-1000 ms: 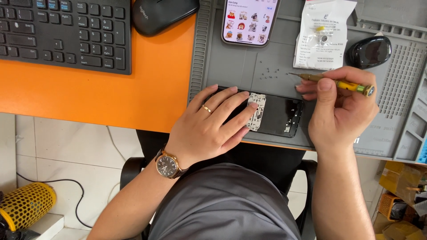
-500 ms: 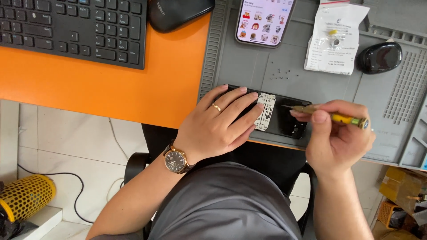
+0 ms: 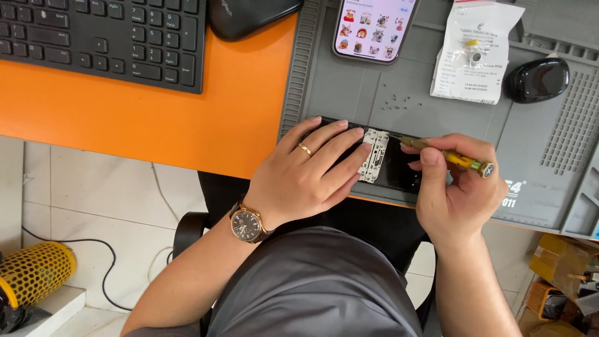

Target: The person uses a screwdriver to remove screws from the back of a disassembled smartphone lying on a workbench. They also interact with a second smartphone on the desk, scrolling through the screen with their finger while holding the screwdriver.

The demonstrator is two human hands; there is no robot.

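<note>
On the orange counter (image 3: 156, 125) our left hand (image 3: 306, 175) lies flat, fingers spread, pressing the opened black phone (image 3: 399, 168) onto the grey mat (image 3: 405, 100). Our right hand (image 3: 455, 193) has its grip clamped on a yellow screwdriver (image 3: 446, 156), tip at the phone's white inner plate (image 3: 373, 155).

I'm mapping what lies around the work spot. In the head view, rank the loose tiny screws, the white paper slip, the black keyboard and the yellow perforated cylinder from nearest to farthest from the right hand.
From the right hand:
1. Loose tiny screws, just above on the grey mat.
2. White paper slip, farther up, top right.
3. Black keyboard, far top left on the orange desk.
4. Yellow perforated cylinder, bottom left by the floor.
</note>
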